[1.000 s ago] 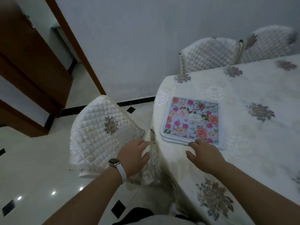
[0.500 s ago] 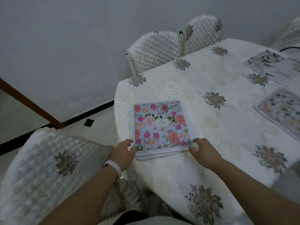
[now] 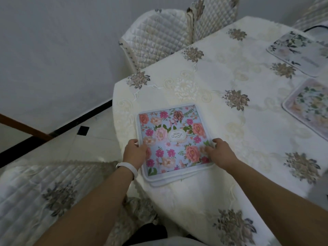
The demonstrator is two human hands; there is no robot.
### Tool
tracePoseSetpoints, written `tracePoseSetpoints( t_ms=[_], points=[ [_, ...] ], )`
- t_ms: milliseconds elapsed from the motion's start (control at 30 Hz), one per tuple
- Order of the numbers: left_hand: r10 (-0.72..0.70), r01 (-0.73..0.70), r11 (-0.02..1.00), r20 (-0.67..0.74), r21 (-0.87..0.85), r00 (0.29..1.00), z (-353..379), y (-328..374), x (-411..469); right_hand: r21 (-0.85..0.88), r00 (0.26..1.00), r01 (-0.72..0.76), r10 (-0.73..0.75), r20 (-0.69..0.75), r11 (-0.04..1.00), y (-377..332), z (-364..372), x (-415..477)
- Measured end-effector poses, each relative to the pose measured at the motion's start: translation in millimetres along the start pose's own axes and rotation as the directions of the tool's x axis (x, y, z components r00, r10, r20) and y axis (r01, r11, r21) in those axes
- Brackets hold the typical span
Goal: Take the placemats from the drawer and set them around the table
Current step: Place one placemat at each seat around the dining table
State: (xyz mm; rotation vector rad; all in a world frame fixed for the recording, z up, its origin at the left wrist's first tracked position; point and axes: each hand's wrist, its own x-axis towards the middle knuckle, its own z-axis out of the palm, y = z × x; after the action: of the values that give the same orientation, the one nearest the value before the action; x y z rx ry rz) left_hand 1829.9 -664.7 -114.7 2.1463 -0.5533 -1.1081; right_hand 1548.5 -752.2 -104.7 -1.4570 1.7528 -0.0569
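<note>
A small stack of floral placemats [image 3: 171, 139] was lain at the near edge of the table [image 3: 221, 107]; its left side was pinched by the left hand [image 3: 134, 153], its right side pressed by the right hand's [image 3: 220, 153] fingers

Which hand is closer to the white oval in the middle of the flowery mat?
Right. The right hand rests on the mat just below-right of the oval; the left hand sits at the mat's left edge, farther off.

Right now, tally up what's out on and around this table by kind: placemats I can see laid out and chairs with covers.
Placemats with faces showing: 3, the bright floral one under both hands and two paler ones at right; more edges peek beneath the bright one.
Quilted covered chairs: 4
Total: 7
</note>
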Motion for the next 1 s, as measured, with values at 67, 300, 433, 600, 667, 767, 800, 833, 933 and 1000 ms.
tracePoseSetpoints(
  t_ms=[67,300,433,600,667,767,800,833,933,1000],
  points=[
    [-0.017,0.017,1.000,-0.002,-0.005,1.000,0,2,9,0.048,1.000,-0.029,0.029,-0.006,0.998,-4,0,7],
    [-0.035,0.035,0.999,0.017,0.006,0.999,-5,1,23,0.262,0.994,-0.113,0.108,0.032,0.959,-20,7,18],
    [-0.029,0.030,0.999,0.037,-0.044,0.999,-11,-1,22,0.273,0.992,-0.124,0.122,0.025,0.954,-27,16,18],
    [-0.027,0.034,0.992,0.066,-0.117,0.997,-13,-3,13,0.232,0.998,-0.067,0.069,-0.001,0.971,-28,18,12],
    [-0.009,0.015,0.993,0.058,-0.119,0.998,-12,-1,7,0.223,0.999,-0.028,0.033,-0.020,0.975,-30,15,6],
    [0.027,-0.023,0.993,0.040,-0.113,0.999,-9,4,-4,0.220,0.999,0.025,-0.019,-0.032,0.975,-30,9,-3],
    [0.037,-0.032,0.993,0.038,-0.111,0.999,-9,6,-9,0.214,0.999,0.039,-0.032,-0.036,0.976,-29,7,-6],
    [0.044,-0.040,0.993,0.034,-0.115,0.998,-8,6,-15,0.211,0.998,0.052,-0.045,-0.038,0.976,-28,4,-10],
    [0.059,-0.058,0.991,0.006,-0.119,0.998,-10,5,-33,0.210,0.997,0.080,-0.075,-0.032,0.974,-24,-2,-20],
    [0.071,-0.073,0.991,-0.029,-0.110,0.997,-12,3,-47,0.214,0.995,0.096,-0.093,-0.022,0.972,-21,-5,-28]
  ],
)
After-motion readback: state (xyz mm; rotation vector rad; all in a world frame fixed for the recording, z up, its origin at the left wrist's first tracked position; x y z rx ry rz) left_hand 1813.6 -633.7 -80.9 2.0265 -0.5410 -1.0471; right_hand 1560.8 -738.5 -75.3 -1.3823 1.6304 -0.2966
